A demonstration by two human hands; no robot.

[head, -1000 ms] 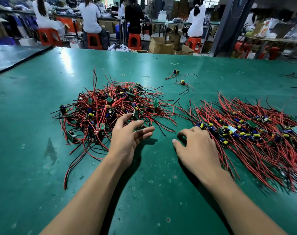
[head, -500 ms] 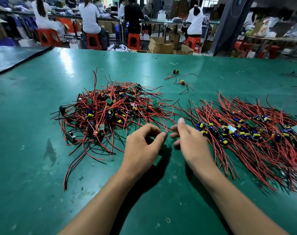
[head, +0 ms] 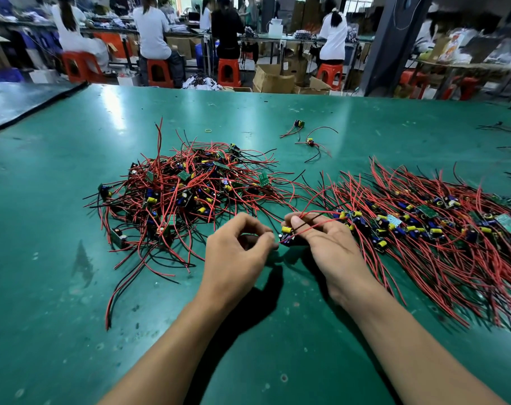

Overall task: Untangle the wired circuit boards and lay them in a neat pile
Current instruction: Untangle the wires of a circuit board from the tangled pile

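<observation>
A small circuit board [head: 287, 233] with a yellow capacitor is held just above the green table [head: 73, 287], between the two hands and in front of the gap that separates the two heaps. The left hand [head: 236, 247] is curled, with the tips of thumb and forefinger brought together at the board's left end, where the board is pinched. The right hand [head: 327, 244] is closed round the board's other end; its thumb [head: 295, 222] is pressed down over the board's red wires [head: 315, 222], which are led across the fingers toward the right. Whether a black wire is also caught under the thumb cannot be told. To the left and further back, a tangled heap [head: 184, 194] of boards with red and black leads is spread on the table, with loose wire ends trailing toward the near edge. To the right, a combed pile [head: 423, 226] is laid out, its boards gathered in a band along the middle and its red wires fanned out to both sides. Two stray boards [head: 305, 133] with short leads are seen beyond the heaps, and a small yellow rubber band [head: 208, 130] is seen near them. In the background, seated people [head: 152, 27] are seen at other benches on orange stools [head: 157, 73], beside cardboard boxes [head: 273, 78].
</observation>
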